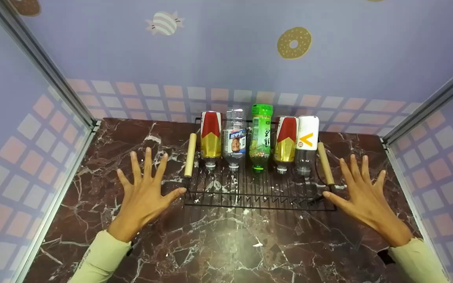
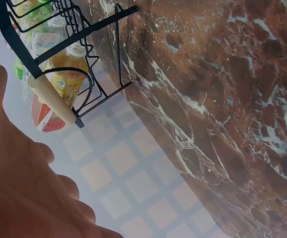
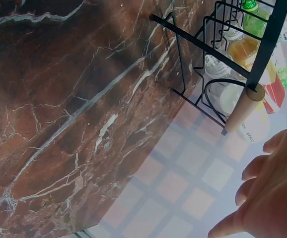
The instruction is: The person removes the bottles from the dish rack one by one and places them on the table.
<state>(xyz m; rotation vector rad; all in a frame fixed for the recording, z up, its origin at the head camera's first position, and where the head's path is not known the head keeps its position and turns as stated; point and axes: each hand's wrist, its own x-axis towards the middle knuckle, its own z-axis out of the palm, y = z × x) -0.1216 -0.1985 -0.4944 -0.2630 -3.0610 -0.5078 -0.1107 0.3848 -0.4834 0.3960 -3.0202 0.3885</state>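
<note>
A black wire rack (image 1: pixel 258 207) stands on the counter, a wooden handle on each side. Several bottles lie in a row across it with their caps toward me. From the left come a red-and-yellow bottle (image 1: pixel 211 133), a clear bottle with a blue label (image 1: pixel 234 141), a green bottle (image 1: pixel 261 135), another red-and-yellow bottle (image 1: pixel 286 137) and a white-labelled bottle (image 1: pixel 307 133). My left hand (image 1: pixel 142 196) is spread left of the rack, its thumb tip near the left handle (image 1: pixel 190 155). Mirroring it, my right hand (image 1: pixel 366 200) spreads beside the right handle (image 1: pixel 325 163). Both hands hold nothing.
The rack stands on a dark red marbled counter (image 1: pixel 210 243), close to the patterned back wall (image 1: pixel 226 51). Side panels (image 1: pixel 10 157) with metal edges enclose the space at left and right. A small white scrap (image 1: pixel 258 244) lies in front of the rack.
</note>
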